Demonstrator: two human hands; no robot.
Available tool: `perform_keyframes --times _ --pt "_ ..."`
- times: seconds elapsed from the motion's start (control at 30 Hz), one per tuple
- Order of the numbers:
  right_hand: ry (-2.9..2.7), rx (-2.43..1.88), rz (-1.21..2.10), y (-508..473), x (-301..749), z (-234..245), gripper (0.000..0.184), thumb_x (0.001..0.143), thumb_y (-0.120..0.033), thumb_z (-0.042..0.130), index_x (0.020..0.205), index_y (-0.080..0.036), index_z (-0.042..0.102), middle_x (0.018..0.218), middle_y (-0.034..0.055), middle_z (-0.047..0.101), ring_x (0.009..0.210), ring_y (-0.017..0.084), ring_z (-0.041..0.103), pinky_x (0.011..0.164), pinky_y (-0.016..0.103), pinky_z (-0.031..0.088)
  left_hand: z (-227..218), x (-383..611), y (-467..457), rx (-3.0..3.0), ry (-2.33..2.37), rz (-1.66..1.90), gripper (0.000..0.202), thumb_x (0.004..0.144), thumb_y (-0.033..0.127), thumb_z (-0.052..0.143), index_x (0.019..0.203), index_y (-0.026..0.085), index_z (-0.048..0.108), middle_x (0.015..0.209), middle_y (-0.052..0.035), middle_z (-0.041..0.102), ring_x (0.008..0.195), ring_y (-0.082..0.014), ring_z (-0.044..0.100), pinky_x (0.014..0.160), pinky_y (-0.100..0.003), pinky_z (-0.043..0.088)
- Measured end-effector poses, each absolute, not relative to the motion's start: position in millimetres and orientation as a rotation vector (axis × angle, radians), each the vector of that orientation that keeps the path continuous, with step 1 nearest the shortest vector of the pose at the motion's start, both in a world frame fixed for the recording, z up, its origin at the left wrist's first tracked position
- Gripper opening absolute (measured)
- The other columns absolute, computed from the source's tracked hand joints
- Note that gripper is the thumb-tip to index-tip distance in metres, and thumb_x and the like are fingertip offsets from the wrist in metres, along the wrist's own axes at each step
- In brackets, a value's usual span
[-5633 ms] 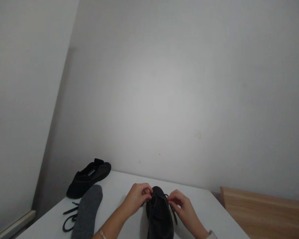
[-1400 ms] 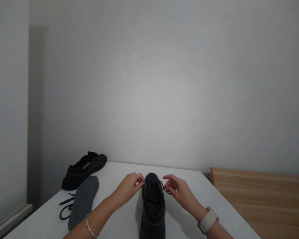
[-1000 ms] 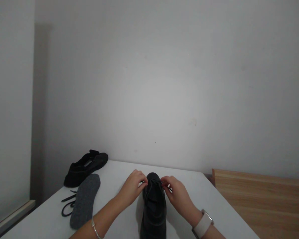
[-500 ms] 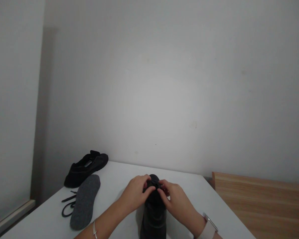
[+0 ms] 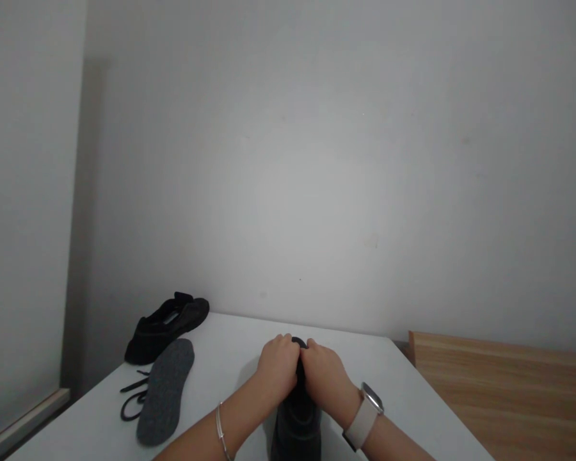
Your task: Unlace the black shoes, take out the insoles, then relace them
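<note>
Right in the middle, the black shoe [image 5: 296,438] sat upright on the white table [image 5: 240,333], toe pointing straight ahead, heel closest and sliced off by the bottom of the view! Dark all over it was, smooth, a faint sheen around the heel, opening facing up. Clasped from both sides across its front, it showed just a rounded toe tip and a narrow strip; its lacing was hidden.

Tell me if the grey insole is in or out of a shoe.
Out: the grey insole lies on the white table, its whole outline showing.
</note>
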State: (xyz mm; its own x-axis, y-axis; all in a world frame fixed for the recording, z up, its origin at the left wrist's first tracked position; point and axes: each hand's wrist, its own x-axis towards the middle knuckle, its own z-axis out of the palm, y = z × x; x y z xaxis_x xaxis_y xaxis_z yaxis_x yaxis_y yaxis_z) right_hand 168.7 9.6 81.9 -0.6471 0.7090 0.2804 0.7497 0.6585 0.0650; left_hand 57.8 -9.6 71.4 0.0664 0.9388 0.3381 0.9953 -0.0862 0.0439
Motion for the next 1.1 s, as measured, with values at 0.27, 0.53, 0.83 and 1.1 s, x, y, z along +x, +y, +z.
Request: perform_keyframes --times 0.27,0.53,0.83,1.1 --pt "-1.811 -0.736 0.428 44.0 197.5 152.1 0.015 0.081 -0.028 0.053 0.085 -0.016 0.062 0.07 0.0033 0.061 0.058 0.015 0.056 0.052 0.025 0.045 138.1 29.5 -11.5 -1.884 -1.544 -1.685 0.011 0.08 0.015 0.055 0.077 0.016 0.065 0.078 -0.0032 0.06 0.072 -0.0145 0.057 0.069 -0.026 0.045" --pt "-1.799 -0.49 0.721 44.8 185.1 149.6 0.018 0.075 -0.034 0.062 0.078 -0.016 0.065 0.077 0.0037 0.065 0.072 0.016 0.058 0.063 0.028 0.05 136.6 38.7 -4.7 -2.112 -1.554 -2.519 0.02 0.074 0.034 0.065 0.081 0.015 0.061 0.063 -0.004 0.068 0.062 -0.0187 0.066 0.06 -0.028 0.05" --pt "-1.669 -0.338 0.979 41.3 173.7 151.7 0.013 0.07 -0.029 0.07 0.074 -0.018 0.065 0.076 0.0018 0.062 0.071 0.016 0.056 0.067 0.03 0.047 142.7 44.9 -10.7 -2.381 -1.452 -2.76 0.028 0.07 0.036 0.071 0.084 0.015 0.059 0.064 -0.002 0.067 0.061 -0.0122 0.06 0.062 -0.023 0.044" --pt "-1.621 -0.243 1.302 40.3 171.5 124.0 0.031 0.078 -0.038 0.065 0.104 -0.02 0.063 0.074 -0.0006 0.059 0.06 0.011 0.052 0.055 0.026 0.044 137.5 38.0 -12.2 -2.414 -1.401 -2.663 0.018 0.072 0.026 0.068 0.082 0.013 0.062 0.069 -0.0027 0.066 0.064 -0.0122 0.057 0.063 -0.024 0.041"
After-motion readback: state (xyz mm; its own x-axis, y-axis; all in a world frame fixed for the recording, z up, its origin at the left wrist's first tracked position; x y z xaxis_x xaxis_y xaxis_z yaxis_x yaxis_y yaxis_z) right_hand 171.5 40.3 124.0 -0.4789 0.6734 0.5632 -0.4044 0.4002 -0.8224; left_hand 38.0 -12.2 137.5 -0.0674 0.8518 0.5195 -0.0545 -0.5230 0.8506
